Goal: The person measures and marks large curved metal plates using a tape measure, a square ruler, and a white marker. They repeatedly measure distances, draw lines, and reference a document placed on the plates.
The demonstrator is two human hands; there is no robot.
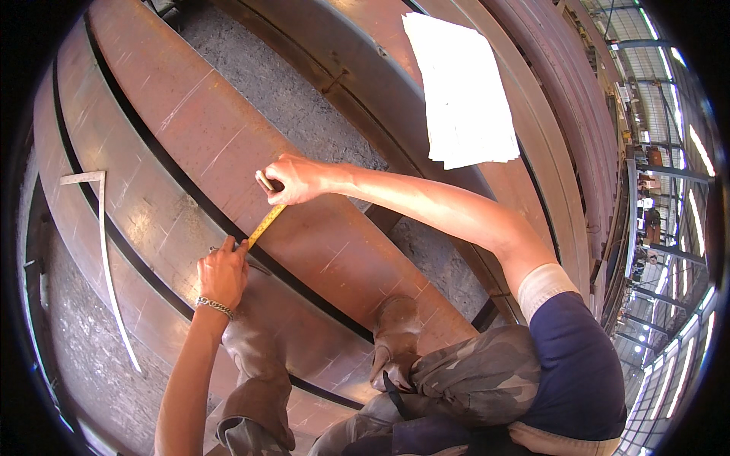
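A short length of yellow measuring tape (pixel 266 226) runs slantwise across the brown steel beam (pixel 228 144) near its dark edge gap. My left hand (pixel 222 275), wearing a chain bracelet, is closed with its fingertips on the tape's lower end. At the upper end, my right hand (pixel 298 179) is closed round the tape. A short, pale, stick-like piece (pixel 264 181) also pokes out of its fingers; its kind is unclear. Whether a tape case is inside either hand cannot be seen. Thin pale lines are marked across the beam.
A metal carpenter's square (pixel 103 220) lies on the steel at the left. White paper sheets (pixel 465 95) rest on the beams at upper right. Dark gaps separate the long parallel beams, with grey ground (pixel 262 72) below. My boots (pixel 395 334) stand on the steel.
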